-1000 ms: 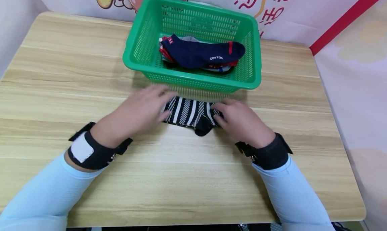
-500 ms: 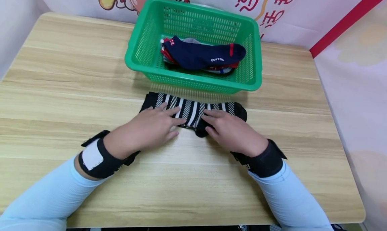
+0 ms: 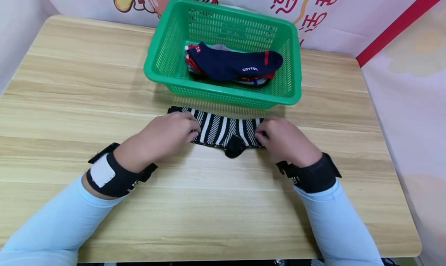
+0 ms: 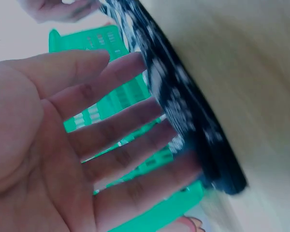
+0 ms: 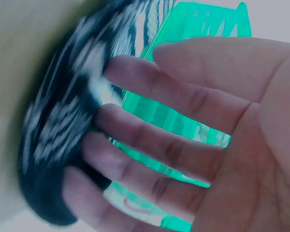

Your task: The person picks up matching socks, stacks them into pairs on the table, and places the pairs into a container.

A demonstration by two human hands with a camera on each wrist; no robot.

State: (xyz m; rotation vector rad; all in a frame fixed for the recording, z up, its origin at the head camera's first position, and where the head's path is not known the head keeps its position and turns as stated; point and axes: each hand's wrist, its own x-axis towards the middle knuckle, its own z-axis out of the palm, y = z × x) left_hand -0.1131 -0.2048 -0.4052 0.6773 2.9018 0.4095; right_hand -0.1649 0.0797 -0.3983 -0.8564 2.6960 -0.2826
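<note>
A pair of black-and-white striped socks (image 3: 223, 128) lies flat in layers on the table, just in front of the green basket. Their black heel (image 3: 235, 146) points toward the person. At the cuff end, my left hand (image 3: 168, 134) touches the fabric with its fingertips. The left wrist view shows its fingers (image 4: 121, 159) fairly straight, the thumb apart from the socks (image 4: 179, 96). My right hand (image 3: 283, 138) covers the toe end. In the right wrist view its slightly bent fingers (image 5: 140, 140) rest against the socks (image 5: 58, 125), and nothing is pinched by the thumb.
Beyond the socks stands the green basket (image 3: 223, 90), holding several folded socks with a navy one (image 3: 240, 60) on top. The wooden table (image 3: 223, 211) meets a printed wall behind the basket and a wall at the right.
Both hands slid inward over the socks, then moved apart toward the cuff and toe ends. The striped socks stay about where they were; the basket has not moved.
</note>
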